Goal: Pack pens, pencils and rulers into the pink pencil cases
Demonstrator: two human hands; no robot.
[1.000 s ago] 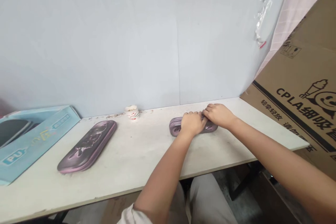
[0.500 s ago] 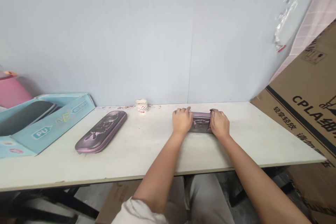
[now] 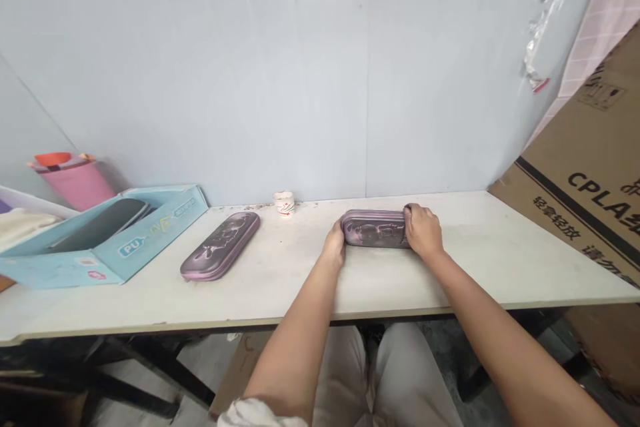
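Note:
An embossed purple hard-shell pencil case (image 3: 374,229) lies lengthwise on the white table (image 3: 465,280), its zip seam along the far side. My left hand (image 3: 334,245) presses against its left end from the near side, with the fingers mostly hidden behind the case. My right hand (image 3: 423,231) grips its right end, fingers curled over the top. A matching pencil case (image 3: 220,246) lies flat and angled further left, with neither hand near it.
A light blue open box (image 3: 125,247) sits at the table's left end, with a pink bin (image 3: 75,183) behind it. A small white paper cup (image 3: 284,203) stands against the wall. A large cardboard carton (image 3: 580,167) leans at the right.
The case has turned from a tilted position to lying flat, its face showing. My left hand has slid to the near left end. The view has shifted, showing more of the left side.

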